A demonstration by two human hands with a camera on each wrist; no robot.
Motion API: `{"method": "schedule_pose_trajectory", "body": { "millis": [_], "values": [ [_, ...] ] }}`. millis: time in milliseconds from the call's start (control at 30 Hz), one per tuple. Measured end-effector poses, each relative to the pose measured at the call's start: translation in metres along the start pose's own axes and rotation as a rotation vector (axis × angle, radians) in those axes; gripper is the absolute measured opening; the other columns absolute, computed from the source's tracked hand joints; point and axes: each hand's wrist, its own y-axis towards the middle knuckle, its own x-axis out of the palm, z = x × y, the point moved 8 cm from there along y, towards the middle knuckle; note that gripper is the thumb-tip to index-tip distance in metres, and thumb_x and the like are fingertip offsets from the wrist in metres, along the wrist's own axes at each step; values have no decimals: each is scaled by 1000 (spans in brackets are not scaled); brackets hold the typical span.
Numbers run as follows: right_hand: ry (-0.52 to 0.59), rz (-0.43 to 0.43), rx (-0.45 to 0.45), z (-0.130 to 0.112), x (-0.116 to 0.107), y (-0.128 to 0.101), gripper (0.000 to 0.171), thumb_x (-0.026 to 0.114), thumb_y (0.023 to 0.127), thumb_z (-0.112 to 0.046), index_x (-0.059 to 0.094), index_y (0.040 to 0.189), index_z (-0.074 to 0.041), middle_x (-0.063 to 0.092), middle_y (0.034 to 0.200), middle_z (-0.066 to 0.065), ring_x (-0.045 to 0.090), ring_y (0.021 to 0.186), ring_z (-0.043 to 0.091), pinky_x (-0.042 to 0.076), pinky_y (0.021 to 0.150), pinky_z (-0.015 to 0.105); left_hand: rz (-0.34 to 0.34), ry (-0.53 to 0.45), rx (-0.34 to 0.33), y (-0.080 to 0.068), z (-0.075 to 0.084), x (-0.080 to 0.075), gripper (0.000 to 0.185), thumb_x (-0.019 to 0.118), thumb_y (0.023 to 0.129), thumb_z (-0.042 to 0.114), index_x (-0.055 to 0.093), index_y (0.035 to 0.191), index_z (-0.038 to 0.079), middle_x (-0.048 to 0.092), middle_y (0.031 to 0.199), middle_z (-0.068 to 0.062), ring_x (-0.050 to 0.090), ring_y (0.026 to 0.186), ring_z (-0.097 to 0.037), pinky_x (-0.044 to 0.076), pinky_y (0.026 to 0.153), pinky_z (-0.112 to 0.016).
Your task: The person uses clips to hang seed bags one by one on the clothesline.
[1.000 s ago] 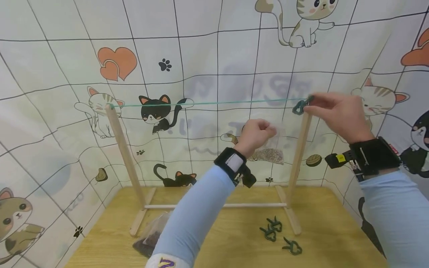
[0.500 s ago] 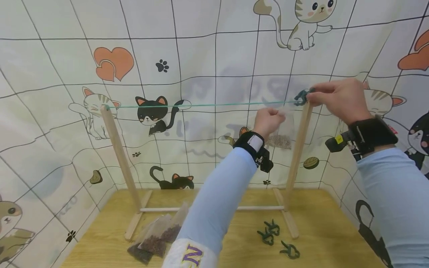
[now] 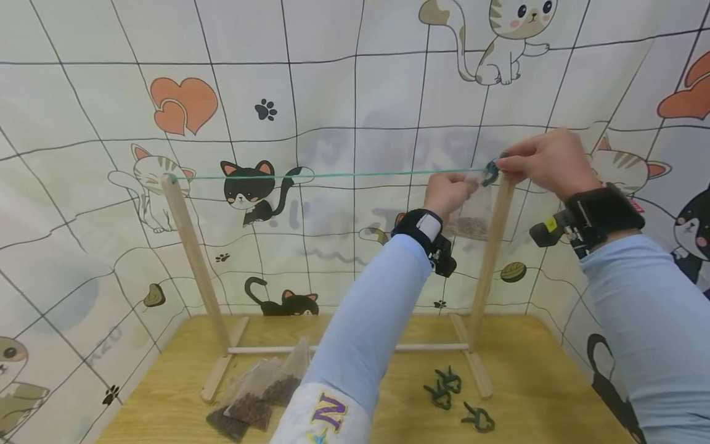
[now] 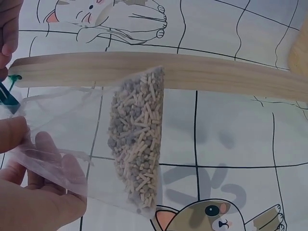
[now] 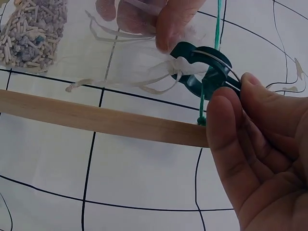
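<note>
My right hand (image 3: 546,161) pinches the handles of a dark green plant clip (image 3: 490,173) at the right end of a taut green string (image 3: 355,174). In the right wrist view the clip (image 5: 211,62) reaches around the string, and the gathered neck of a sheer drawstring pouch (image 5: 180,67) lies at its curved jaws. My left hand (image 3: 448,194) grips the upper part of this pouch just left of the clip. Pale sticks and greyish bits fill the pouch's bottom (image 4: 137,144). Whether the clip has closed on the neck cannot be told.
The string runs between two wooden posts (image 3: 493,259) joined by a low white crossbar (image 3: 266,350). Several filled sheer pouches (image 3: 249,410) lie at the table's front left. Three loose green clips (image 3: 478,417) lie at the right. A cat-print sheet (image 3: 333,92) hangs behind.
My left hand has risen to the right, bringing the pouch's neck up to the clip. The right hand has shifted slightly left, and the clip has turned at the string's end.
</note>
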Motion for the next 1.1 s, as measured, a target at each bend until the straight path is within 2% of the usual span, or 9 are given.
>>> {"method": "schedule_pose_trajectory", "body": {
  "millis": [133,267,567,733,900,1100],
  "values": [
    [-24,-19,-12,-6,5,2,47,69,90,-31,64,125,0,75,86,11,68,68,8,39,96,63,4,-12,-12,2,-1,-2,25,70,90,23,72,110,9,68,88,-1,62,87,-15,50,84,-32],
    [-50,-55,1,-10,10,4,48,68,91,-32,62,126,1,75,86,11,69,72,13,39,96,63,-3,-19,-8,3,-2,-5,24,68,91,24,72,110,10,68,90,-1,61,87,-14,51,83,-32],
    [-97,-211,-24,-15,23,2,65,65,92,-40,49,137,5,75,89,13,72,85,27,32,97,69,-33,-22,8,4,-6,-7,21,68,92,23,73,108,10,68,94,-1,62,89,-15,51,87,-33],
    [-88,-265,-26,-15,27,1,73,62,93,-45,41,142,5,74,89,14,72,81,25,31,96,73,-58,20,16,2,-10,-7,20,69,91,24,73,104,11,68,92,0,62,85,-14,50,85,-34],
    [-101,-272,-48,-13,29,-2,75,62,93,-45,39,143,7,73,92,16,72,77,23,37,94,69,-106,26,44,-4,-12,-3,24,69,90,19,69,111,9,69,95,-1,63,84,-14,51,81,-30],
    [-159,-290,-64,-11,36,-5,80,59,92,-52,36,145,4,68,110,24,71,79,25,40,90,69,-184,64,93,-13,-16,-3,32,64,93,16,62,123,7,68,99,-2,65,86,-15,51,72,-24]
  ]
}}
